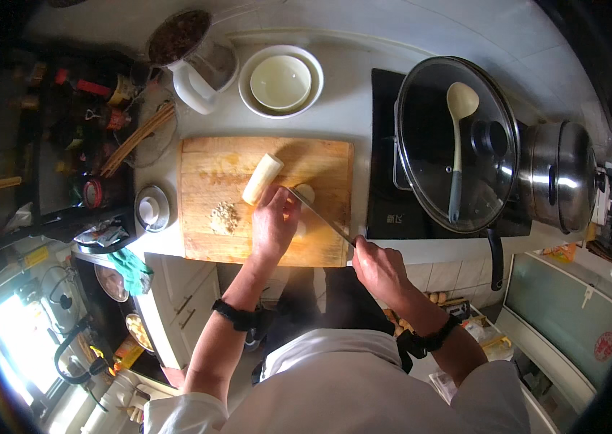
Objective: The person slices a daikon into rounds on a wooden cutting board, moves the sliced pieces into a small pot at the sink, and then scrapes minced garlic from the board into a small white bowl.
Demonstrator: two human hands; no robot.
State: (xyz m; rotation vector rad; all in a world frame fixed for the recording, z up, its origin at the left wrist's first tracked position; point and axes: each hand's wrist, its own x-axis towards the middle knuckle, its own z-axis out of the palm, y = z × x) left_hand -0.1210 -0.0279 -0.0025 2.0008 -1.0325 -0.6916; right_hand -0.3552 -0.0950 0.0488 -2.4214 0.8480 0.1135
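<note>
On the wooden cutting board [327,157], my right hand [382,268] grips the handle of a kitchen knife [325,217] at the board's near right edge. The blade points up and left, its tip end beside the fingers of my left hand [276,219]. My left fingers are bent down near the blade; whether they hold a piece is hidden. A pale, peeled cylindrical vegetable piece [263,178] lies tilted just beyond them. Round pale slices [303,194] rest around the blade, partly hidden. A small heap of chopped pale bits [224,218] sits left of my left hand.
Nested white bowls [281,81] and a white-handled jug [194,87] stand behind the board. On the right, a lidded pan [425,163] with a ladle [456,146] on its lid covers part of a black cooktop [384,163], beside a steel pot [541,173]. A small dish [160,209] sits left.
</note>
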